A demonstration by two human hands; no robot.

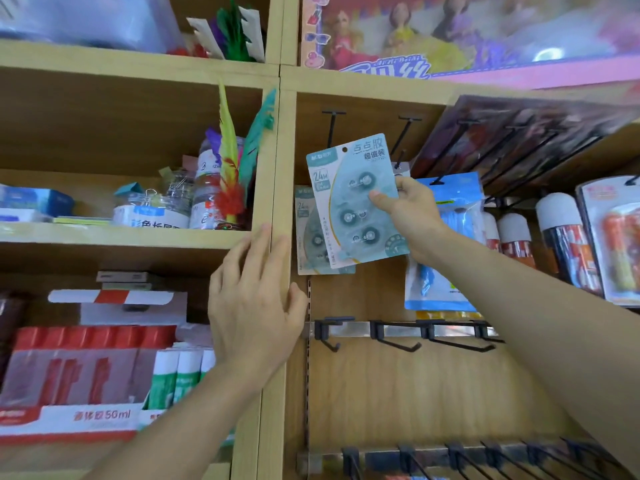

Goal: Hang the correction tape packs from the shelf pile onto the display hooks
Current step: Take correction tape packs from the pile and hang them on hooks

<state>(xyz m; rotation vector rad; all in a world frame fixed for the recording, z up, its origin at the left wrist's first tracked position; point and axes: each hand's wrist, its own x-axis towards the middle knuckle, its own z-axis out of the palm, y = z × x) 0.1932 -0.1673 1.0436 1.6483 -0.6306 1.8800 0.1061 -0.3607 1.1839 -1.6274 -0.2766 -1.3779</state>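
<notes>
R hand pinch on tape pack — L hand flat

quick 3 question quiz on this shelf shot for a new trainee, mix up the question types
1. True or false: the right hand holds a teal pack.
2. What does the left hand rest on? A) the wooden upright B) the doll box C) a lower hook
3. How many teal packs show in all?

Key:
1. True: its thumb is on the pack's front.
2. A
3. Two: the held one, and a second pack partly hidden behind it.
</notes>
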